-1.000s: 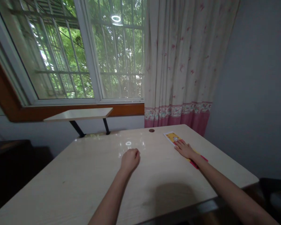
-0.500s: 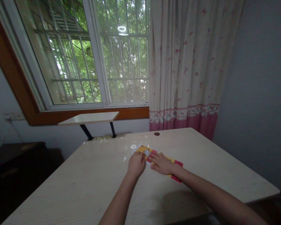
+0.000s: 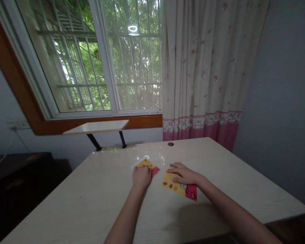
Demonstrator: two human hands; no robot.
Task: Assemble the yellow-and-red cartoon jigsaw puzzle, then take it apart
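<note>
My left hand [image 3: 141, 177] rests on the desk, its fingers bent and closed over a yellow-and-red printed sheet [image 3: 155, 170]. A pale strip shows along that sheet's far left edge. To the right lies a second yellow-and-red printed sheet [image 3: 169, 184] with cartoon drawings, flat and apart from the first. Over its far edge is my right hand [image 3: 185, 173], fingers apart and stretched to the left, the thumb lower down on the print. Part of each sheet is covered by the hand on it.
Both sheets lie on a pale wooden desk [image 3: 96, 196]. A raised shelf [image 3: 99, 126] on black legs stands at its back left, and a round cable hole [image 3: 170, 144] is near the back edge. Behind are a barred window and a curtain [image 3: 200, 84]. A dark cabinet [image 3: 20, 189] stands left.
The hands have moved apart, the left one slightly left with its sheet, the right one to the right. A strip of bare desk now shows between the two sheets, which were together before.
</note>
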